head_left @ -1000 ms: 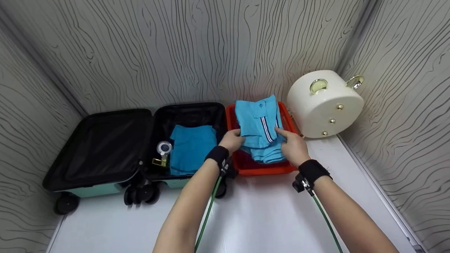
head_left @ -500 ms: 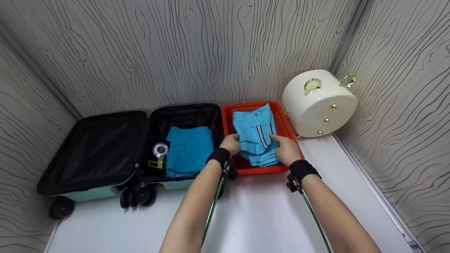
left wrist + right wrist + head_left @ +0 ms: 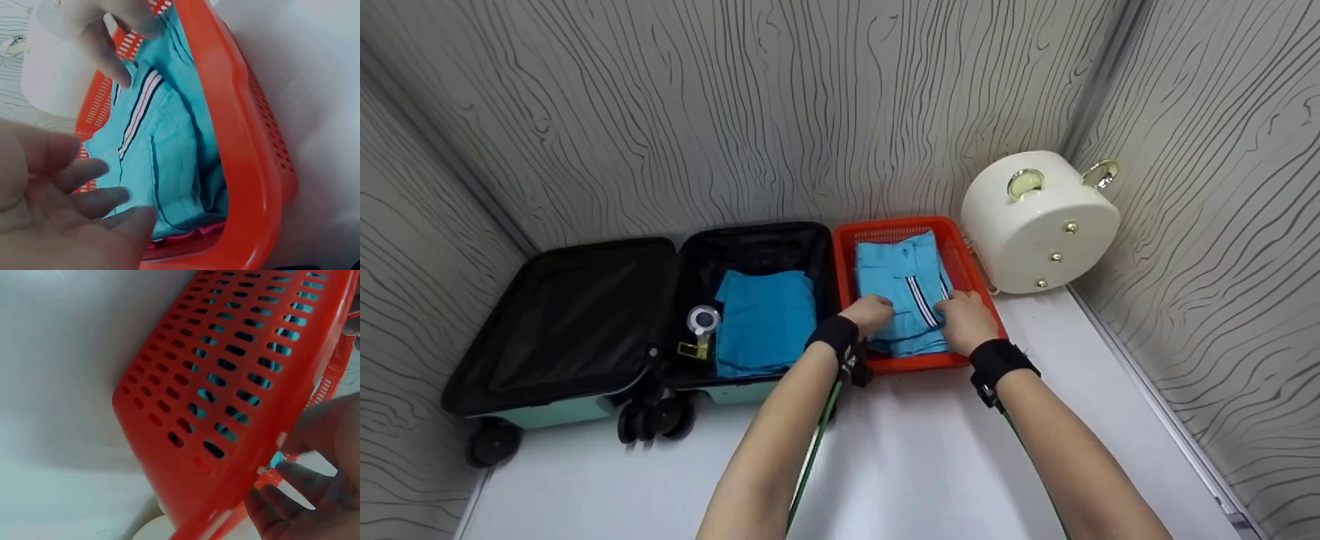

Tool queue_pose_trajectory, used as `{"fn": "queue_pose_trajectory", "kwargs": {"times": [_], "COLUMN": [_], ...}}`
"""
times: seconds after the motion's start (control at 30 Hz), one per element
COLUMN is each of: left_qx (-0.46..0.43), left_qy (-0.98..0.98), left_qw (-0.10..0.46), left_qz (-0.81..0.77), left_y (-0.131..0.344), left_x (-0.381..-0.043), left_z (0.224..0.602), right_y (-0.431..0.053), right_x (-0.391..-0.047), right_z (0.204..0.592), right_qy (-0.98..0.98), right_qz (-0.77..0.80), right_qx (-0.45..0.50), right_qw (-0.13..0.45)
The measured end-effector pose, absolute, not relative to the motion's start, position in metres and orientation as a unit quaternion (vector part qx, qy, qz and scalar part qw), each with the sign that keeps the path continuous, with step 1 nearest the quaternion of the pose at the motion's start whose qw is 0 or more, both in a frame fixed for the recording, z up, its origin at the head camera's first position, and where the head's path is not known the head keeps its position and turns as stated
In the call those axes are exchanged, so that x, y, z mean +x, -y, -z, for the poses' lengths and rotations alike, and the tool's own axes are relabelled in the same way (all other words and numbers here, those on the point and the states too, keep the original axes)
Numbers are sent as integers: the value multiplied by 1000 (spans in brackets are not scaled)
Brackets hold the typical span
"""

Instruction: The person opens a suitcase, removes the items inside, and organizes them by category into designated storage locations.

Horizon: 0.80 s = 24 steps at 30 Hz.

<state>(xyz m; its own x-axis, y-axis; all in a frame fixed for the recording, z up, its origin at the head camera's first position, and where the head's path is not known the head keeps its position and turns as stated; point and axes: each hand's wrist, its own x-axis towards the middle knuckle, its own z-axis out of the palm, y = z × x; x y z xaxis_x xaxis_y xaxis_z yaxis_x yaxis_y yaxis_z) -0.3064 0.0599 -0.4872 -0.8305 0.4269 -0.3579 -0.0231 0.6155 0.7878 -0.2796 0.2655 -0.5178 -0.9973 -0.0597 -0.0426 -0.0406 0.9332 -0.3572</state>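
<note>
Folded light-blue pants (image 3: 889, 274), with a button at the waist and a dark-and-white side stripe, lie flat on more blue cloth in the red plastic basket (image 3: 915, 365). My left hand (image 3: 870, 315) is over their near left side; in the left wrist view its loosely bent fingers (image 3: 95, 194) hold nothing. Over the right side is my right hand (image 3: 967, 321), its fingers spread near the striped edge in the left wrist view. The right wrist view mostly shows the basket's slotted wall (image 3: 191, 382), which hides much of the cloth.
Left of the basket lies an opened suitcase (image 3: 562, 322) with black lining. Its right half holds folded darker-blue cloth (image 3: 765, 322) and a small white round item (image 3: 703, 321) beside a yellow-edged piece (image 3: 694, 350). A cream round case (image 3: 1039, 225) stands at the right against patterned walls.
The pants have come down from above the basket and now lie flat inside it. Both hands have let go of their sides and moved slightly over them.
</note>
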Motion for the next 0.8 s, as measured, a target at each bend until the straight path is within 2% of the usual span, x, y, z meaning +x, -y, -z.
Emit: {"fn": "queue_pose_trajectory", "kwargs": {"times": [0.17, 0.37, 0.6, 0.8], "left_qx": [125, 113, 115, 104], "left_qy": [-854, -840, -835, -855], "left_qw": [279, 242, 187, 167], "left_qz": [-421, -472, -505, -480], "left_y": [-58, -45, -6, 36], "left_x": [-302, -301, -305, -309], "left_z": [484, 477, 463, 459], "right_y": [-257, -250, -229, -199], "right_x": [-281, -283, -283, -284], "right_z": [514, 503, 486, 474], "right_qy": [-982, -972, -955, -942], "right_qz": [180, 230, 287, 321], "right_qx": [-30, -36, -72, -96], "right_qw": [41, 40, -5, 5]}}
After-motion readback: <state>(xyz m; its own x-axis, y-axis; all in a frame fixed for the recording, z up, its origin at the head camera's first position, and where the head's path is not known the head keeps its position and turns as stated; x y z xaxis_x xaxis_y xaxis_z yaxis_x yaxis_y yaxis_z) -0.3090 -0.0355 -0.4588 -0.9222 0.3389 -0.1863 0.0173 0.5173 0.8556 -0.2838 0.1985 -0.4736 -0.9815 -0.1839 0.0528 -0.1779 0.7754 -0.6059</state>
